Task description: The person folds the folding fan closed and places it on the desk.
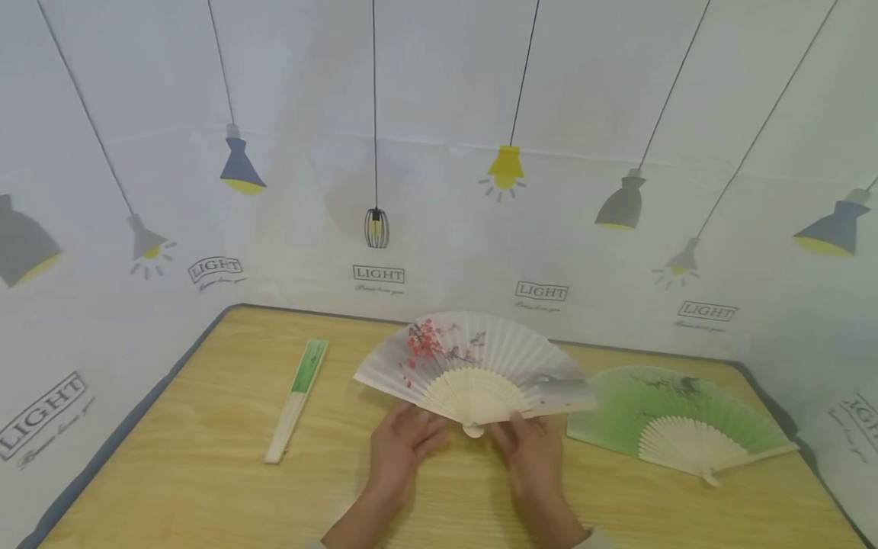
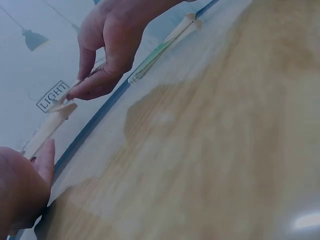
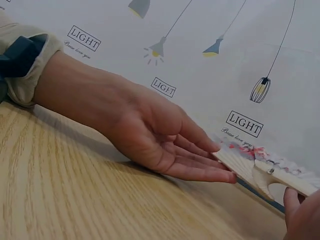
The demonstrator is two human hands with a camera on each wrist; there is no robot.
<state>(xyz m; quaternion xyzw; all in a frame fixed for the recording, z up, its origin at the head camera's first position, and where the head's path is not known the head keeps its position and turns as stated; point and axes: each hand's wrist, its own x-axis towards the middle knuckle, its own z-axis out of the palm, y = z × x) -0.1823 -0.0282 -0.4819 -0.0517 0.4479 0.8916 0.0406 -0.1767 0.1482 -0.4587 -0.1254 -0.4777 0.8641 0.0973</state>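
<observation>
A spread folding fan (image 1: 473,366) with a pale grey leaf, red blossoms and cream ribs is held up over the table, its pivot toward the person. My left hand (image 1: 401,446) pinches its left edge; in the right wrist view that hand (image 3: 155,135) has its thumb above the edge stick and its fingers below. At the right edge, my right hand (image 1: 533,454) pinches the fan between thumb and fingers, as the left wrist view shows with the right hand (image 2: 112,50). Parts of the fingers are hidden under the fan.
A folded fan (image 1: 298,400), green and cream, lies on the wooden table (image 1: 226,396) at left. To the right lies a spread green fan (image 1: 686,412), partly behind the grey one. A white wall cloth (image 1: 439,99) printed with lamps stands along the table's back and side edges.
</observation>
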